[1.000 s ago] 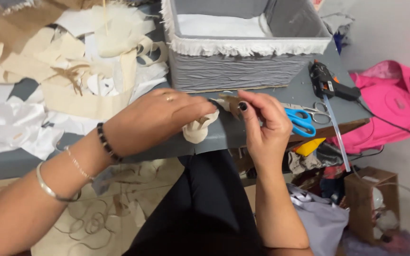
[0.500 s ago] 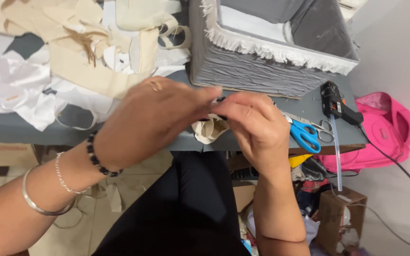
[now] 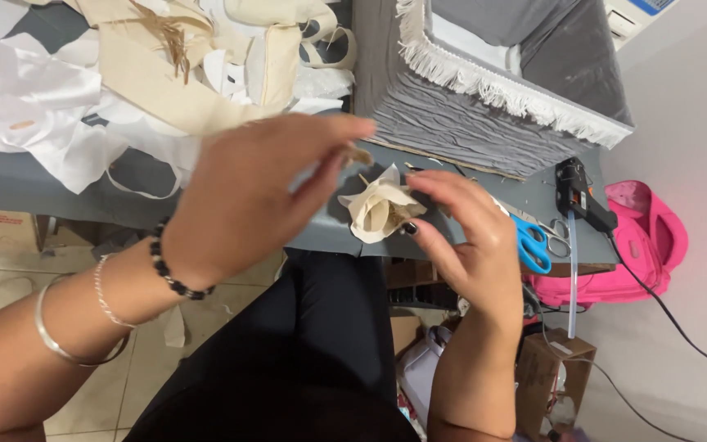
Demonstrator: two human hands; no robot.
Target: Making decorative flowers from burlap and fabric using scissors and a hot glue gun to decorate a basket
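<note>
R hand (image 3: 472, 237) pinches a cream fabric rosette (image 3: 380, 209) w/ thumb + fingertips, holding it just above the grey table (image 3: 10, 176) edge, near the fringed grey fabric-covered box (image 3: 484, 98). L hand (image 3: 247, 192) hovers beside it, thumb and index nipping a small tan scrap (image 3: 359, 154) – prob. jute, too blurred to be sure. Risks, as I judge: rosette folds look loose, so a slack R pinch could let it unwind; scrap is tiny, easy to drop into the lap. Black glue gun (image 3: 580, 196) and blue-handled scissors (image 3: 531, 243) lie close to R wrist – a nudge might knock them off the edge. Cream/white fabric offcuts (image 3: 67, 90) piled far L.
</note>
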